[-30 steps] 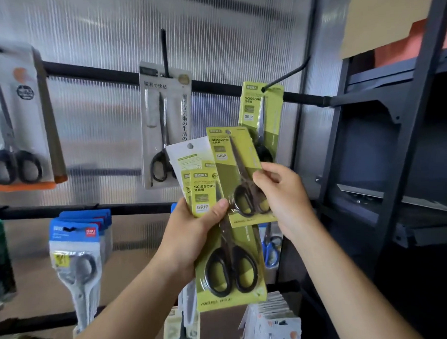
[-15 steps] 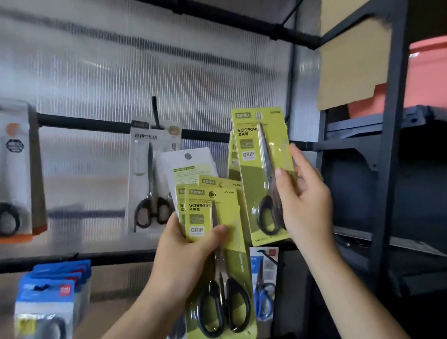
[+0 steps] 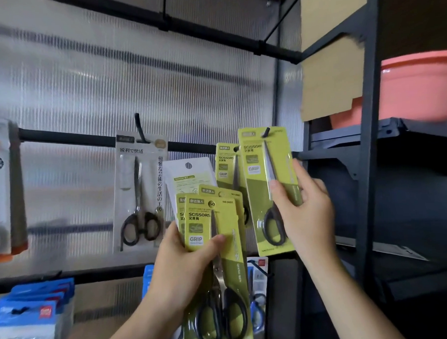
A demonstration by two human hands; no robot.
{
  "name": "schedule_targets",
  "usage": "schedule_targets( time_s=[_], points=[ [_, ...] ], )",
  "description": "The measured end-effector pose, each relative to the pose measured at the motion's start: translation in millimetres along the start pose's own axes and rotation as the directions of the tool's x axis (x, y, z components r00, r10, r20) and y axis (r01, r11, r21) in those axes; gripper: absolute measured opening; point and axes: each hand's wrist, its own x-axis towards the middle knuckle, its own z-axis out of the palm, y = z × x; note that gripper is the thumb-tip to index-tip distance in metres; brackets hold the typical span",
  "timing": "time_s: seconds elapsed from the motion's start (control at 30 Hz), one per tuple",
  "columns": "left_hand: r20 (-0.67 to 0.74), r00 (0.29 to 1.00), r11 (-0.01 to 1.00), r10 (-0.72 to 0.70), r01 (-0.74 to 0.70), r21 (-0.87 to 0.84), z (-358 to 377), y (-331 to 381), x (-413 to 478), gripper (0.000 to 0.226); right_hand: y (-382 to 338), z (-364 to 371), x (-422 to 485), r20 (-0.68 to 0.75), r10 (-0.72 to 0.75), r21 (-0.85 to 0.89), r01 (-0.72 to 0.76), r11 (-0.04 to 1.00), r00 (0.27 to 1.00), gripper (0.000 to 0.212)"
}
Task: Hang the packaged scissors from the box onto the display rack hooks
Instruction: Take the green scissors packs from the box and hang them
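Right hand (image 3: 303, 209), having lifted one green scissors pack (image 3: 259, 185) from the stack (image 3: 234, 258), now pinches it at the right end of the rack rail (image 3: 67, 137) with the hook (image 3: 266, 132) tip through its hole, nearly hung, while the left hand (image 3: 180, 271) grips that stack

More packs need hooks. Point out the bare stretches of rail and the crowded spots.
Bare: the middle rail between the orange-edged pack and the white pack; the top rail in view. Crowded: the right end, where the right hand holds a green pack before a hung one; the left hand grips a stack below.
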Motion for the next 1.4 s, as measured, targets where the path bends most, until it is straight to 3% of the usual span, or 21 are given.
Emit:
schedule_targets(
  time_s=[0.2, 0.4, 0.8, 0.9, 1.0, 1.1, 1.2, 1.27, 1.33, 1.4],
  points=[
    [-0.005, 1.0, 1.0, -0.01, 0.01, -0.006, 1, -2, 2, 0.032, 4, 9, 8, 0.105, 0.056, -0.033, -0.053, 0.998, 0.993, 0.057],
    [-0.076, 0.997, 0.999, -0.007, 0.01, 0.036, -3, -7, 3, 0.031, 17, 51, 24, 0.241, 0.102, -0.19, -0.056, 0.98, 0.965, 0.055],
    [-0.104, 0.994, 1.0, -0.012, 0.014, 0.021, -20, -6, 7, 0.033, 29, 81, 19, 0.34, 0.176, -0.317, -0.063, 0.946, 0.924, 0.069],
    [-0.095, 0.995, 1.0, -0.003, 0.002, -0.004, -19, -5, 10, 0.035, 16, 70, 5, 0.282, 0.158, -0.373, -0.044, 0.927, 0.946, 0.057],
    [-0.112, 0.993, 0.999, 0.022, -0.024, -0.022, -18, -7, 14, 0.037, -1, 59, -17, 0.339, 0.097, -0.167, -0.041, 0.985, 0.936, 0.037],
    [-0.111, 0.991, 0.996, 0.074, -0.079, -0.042, -15, -5, 15, 0.039, -18, 50, -36, 0.568, 0.159, 0.0, -0.192, 0.981, 0.808, 0.054],
    [-0.088, 0.992, 0.992, 0.093, -0.1, -0.074, -14, -5, 16, 0.036, -25, 46, -38, 0.657, 0.198, 0.117, -0.358, 0.926, 0.727, 0.07],
    [-0.104, 0.991, 0.993, 0.078, -0.087, -0.081, -13, -5, 18, 0.029, -24, 44, -36, 0.715, 0.17, 0.169, -0.403, 0.899, 0.678, 0.058],
    [-0.129, 0.991, 0.995, 0.043, -0.055, -0.088, -13, -5, 21, 0.022, -23, 44, -36, 0.725, 0.148, 0.157, -0.371, 0.915, 0.673, 0.051],
    [-0.136, 0.991, 0.991, -0.018, -0.001, -0.135, -13, -3, 22, 0.023, -24, 44, -36, 0.68, 0.178, 0.132, -0.358, 0.924, 0.711, 0.062]
  ],
)
